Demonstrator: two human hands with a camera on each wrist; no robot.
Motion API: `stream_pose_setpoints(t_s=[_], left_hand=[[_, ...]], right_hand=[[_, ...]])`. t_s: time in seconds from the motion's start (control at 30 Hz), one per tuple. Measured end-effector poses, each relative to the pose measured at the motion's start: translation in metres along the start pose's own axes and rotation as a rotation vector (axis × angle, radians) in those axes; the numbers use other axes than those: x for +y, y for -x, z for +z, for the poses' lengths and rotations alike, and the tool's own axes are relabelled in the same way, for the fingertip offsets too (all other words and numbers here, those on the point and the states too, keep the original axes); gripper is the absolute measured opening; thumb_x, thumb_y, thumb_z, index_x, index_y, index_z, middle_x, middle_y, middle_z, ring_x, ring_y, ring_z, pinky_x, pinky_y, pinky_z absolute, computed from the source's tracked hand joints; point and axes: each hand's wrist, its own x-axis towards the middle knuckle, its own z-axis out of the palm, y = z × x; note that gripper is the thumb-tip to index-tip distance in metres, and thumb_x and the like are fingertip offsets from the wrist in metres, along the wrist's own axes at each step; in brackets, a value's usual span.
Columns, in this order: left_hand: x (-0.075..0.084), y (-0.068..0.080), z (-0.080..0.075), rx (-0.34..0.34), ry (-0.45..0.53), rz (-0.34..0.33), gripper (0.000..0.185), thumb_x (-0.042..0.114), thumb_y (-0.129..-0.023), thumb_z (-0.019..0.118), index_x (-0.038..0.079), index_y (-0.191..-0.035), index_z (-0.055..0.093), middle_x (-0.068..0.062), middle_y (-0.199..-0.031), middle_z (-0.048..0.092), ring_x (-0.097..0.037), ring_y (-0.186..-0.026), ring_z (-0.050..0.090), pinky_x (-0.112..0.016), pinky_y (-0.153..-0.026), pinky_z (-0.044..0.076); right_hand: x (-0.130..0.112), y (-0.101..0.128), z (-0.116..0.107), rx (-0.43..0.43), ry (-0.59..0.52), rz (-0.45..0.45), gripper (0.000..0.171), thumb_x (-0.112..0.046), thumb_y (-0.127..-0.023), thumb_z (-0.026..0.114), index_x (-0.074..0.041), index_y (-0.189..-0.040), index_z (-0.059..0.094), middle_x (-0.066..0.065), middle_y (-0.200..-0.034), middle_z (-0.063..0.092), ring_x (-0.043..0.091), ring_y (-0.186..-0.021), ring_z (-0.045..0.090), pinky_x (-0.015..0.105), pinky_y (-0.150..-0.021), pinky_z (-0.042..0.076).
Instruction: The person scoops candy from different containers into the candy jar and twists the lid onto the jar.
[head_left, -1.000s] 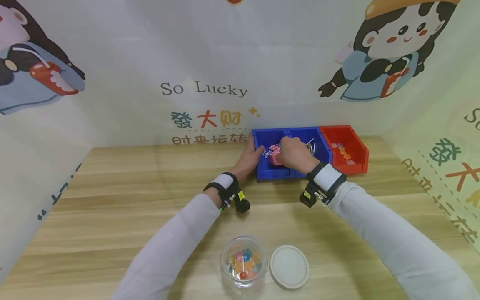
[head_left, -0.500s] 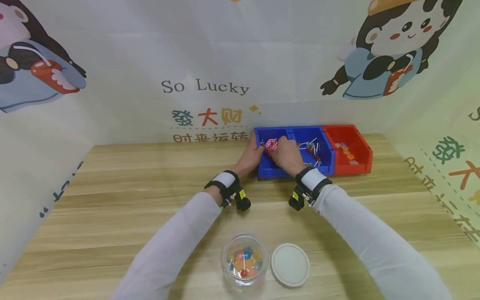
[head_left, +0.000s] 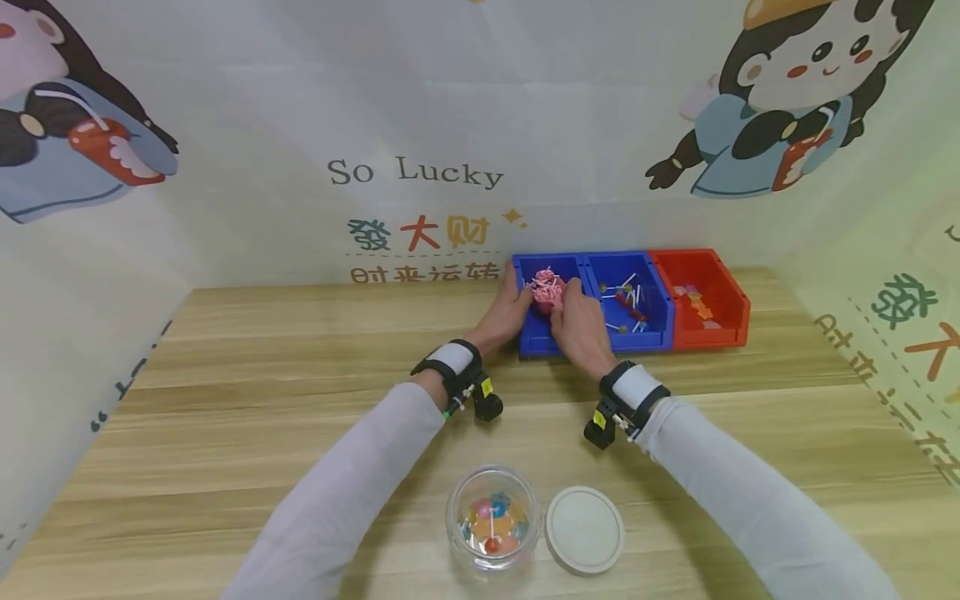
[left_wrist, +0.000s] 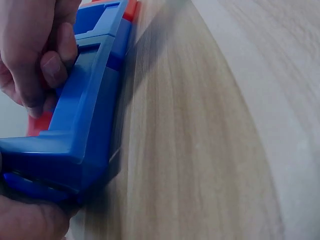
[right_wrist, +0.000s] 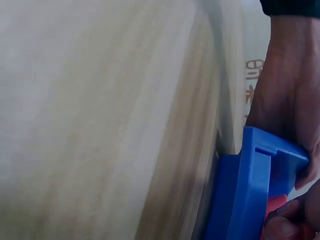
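Note:
My left hand (head_left: 501,317) grips the outer side wall of the left blue bin (head_left: 542,346), with the thumb over the wall's edge. Inside this bin my right hand (head_left: 585,329) holds a pink bundle speckled with white strands (head_left: 547,287), its fingers curled at the bundle's near right side. In the left wrist view the right hand's bent fingers (left_wrist: 52,70) reach over the bin's front lip, beside a patch of red-pink. The right wrist view shows the left hand (right_wrist: 290,95) against the bin's side; the bundle's exact kind is unclear.
The middle blue bin (head_left: 660,337) holds several small lollipops (head_left: 628,304). Beside it, a red bin (head_left: 712,337) contains orange and pale pieces (head_left: 697,308). Nearer me stand a clear jar (head_left: 453,521) with colourful pieces and a lollipop, and a white lid (head_left: 585,531).
My right hand has shifted left and turned, uncovering the middle bin's lollipops. The pink bundle shows more fully between the hands. My left hand stays at the bin's side.

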Motion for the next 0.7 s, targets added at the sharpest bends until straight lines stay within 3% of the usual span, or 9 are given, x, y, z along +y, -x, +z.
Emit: stream_pose_setpoints(t_s=[0.37,0.6,0.7], left_hand=[[-0.002,0.005,-0.007,-0.019,0.016,0.009,0.062,0.028,-0.106,0.028,0.003,-0.154,-0.003,-0.016,-0.162,0.002,-0.025,-0.150,0.001,-0.036,-0.123,0.003],[-0.001,0.024,-0.032,-0.082,-0.061,-0.061,0.065,0.040,-0.105,0.023,0.010,-0.154,-0.007,-0.013,-0.162,0.006,-0.026,-0.150,0.009,-0.039,-0.123,0.007],[-0.001,0.037,-0.045,-0.092,-0.024,-0.068,0.064,0.039,-0.105,0.024,0.012,-0.155,-0.006,-0.013,-0.162,0.007,-0.027,-0.150,0.011,-0.041,-0.122,0.011]], right_hand=[[0.003,0.023,-0.012,0.013,-0.075,-0.052,0.013,-0.005,-0.092,0.054,0.003,-0.098,0.046,0.011,-0.071,0.050,0.031,-0.065,0.056,0.034,-0.052,0.040],[0.011,0.032,-0.026,0.051,-0.092,-0.072,0.015,-0.006,-0.093,0.056,0.004,-0.100,0.047,0.013,-0.070,0.051,0.029,-0.062,0.051,0.028,-0.052,0.034],[0.015,0.036,-0.031,0.059,-0.100,-0.071,0.016,-0.008,-0.093,0.056,0.003,-0.100,0.048,0.013,-0.070,0.051,0.028,-0.062,0.051,0.028,-0.053,0.034]])
